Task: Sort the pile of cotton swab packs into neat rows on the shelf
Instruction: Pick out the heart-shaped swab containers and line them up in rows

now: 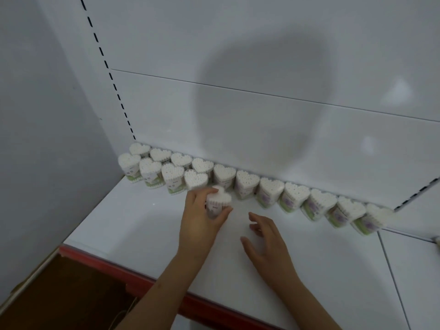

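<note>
White cotton tips packed tight under clear plastic, heart-shaped from above: one cotton swab pack point(218, 201) held upright in the left hand point(201, 219), just in front of the rows, at the right end of the short front row. Grip closed round it, thumb on the near right side, fingers curled across the left side and top; label on the pack blurred, unreadable. Cannot tell whether its base touches the shelf.

Behind it, a long back row of heart-shaped swab packs point(269, 190) standing side by side against the rear panel, running from the left corner away to the right, purple and green printed labels on the sides. In front of that row's left end, a short front row of four packs point(162, 173), tops matt and dimpled with swab ends.

Right hand point(266, 239) palm down low over the smooth white shelf point(133, 222), fingers spread and loosely bent, holding nothing, near the held pack but apart from it. Both forearms bare, reaching in from the lower edge.

Red glossy strip point(123, 267) along the shelf's front edge. Slotted white upright point(107, 67) at the left back corner. Round grey shadow point(262, 103) on the rear panel.
</note>
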Demonstrator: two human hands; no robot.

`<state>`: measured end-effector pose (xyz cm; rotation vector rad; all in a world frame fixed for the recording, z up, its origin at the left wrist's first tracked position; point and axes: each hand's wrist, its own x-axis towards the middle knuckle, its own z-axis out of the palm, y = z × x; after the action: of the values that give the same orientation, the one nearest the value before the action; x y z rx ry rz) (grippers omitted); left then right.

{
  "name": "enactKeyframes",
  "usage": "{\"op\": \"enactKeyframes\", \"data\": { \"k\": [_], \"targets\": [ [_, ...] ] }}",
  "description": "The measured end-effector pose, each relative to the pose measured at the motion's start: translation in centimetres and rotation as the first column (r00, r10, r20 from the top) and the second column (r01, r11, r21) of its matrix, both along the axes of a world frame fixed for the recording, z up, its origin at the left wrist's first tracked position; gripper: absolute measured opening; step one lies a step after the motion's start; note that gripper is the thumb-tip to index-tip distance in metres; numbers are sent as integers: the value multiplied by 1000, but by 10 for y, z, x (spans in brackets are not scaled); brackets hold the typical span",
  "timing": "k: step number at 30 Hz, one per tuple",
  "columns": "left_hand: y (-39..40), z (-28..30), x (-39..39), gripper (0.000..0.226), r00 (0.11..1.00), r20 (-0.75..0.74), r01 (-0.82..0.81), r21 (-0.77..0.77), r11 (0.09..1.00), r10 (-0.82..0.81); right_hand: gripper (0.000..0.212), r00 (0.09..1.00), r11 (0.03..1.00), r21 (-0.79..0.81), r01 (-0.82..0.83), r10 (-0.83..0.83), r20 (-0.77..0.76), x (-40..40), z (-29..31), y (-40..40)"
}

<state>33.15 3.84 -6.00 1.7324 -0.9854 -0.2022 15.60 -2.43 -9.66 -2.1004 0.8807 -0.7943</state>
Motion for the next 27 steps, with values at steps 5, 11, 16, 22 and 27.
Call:
{"op": "enactKeyframes", "data": {
  "k": [5,11,16,22,27],
  "targets": [
    [-8,-3,-2,45,961,226,-163,10,987,156,46,997,994,-101,-41,34,-70,0,-4,3],
    [3,-16,-7,46,936,344,-79,-14,997,79,41,999,995,-97,-21,17,-41,0,-5,2],
    [-10,-17,-3,44,926,369,-90,2,996,83,36,1000,995,-101,1,-1,-5,-1,-8,1],
    [-21,-18,2,42,928,362,-99,25,995,83,35,1000,996,-92,-7,4,-22,0,-8,2],
    [-25,-17,5,43,938,339,-96,47,994,74,35,1000,996,-85,-6,5,-21,-1,-8,2]
  ]
}}
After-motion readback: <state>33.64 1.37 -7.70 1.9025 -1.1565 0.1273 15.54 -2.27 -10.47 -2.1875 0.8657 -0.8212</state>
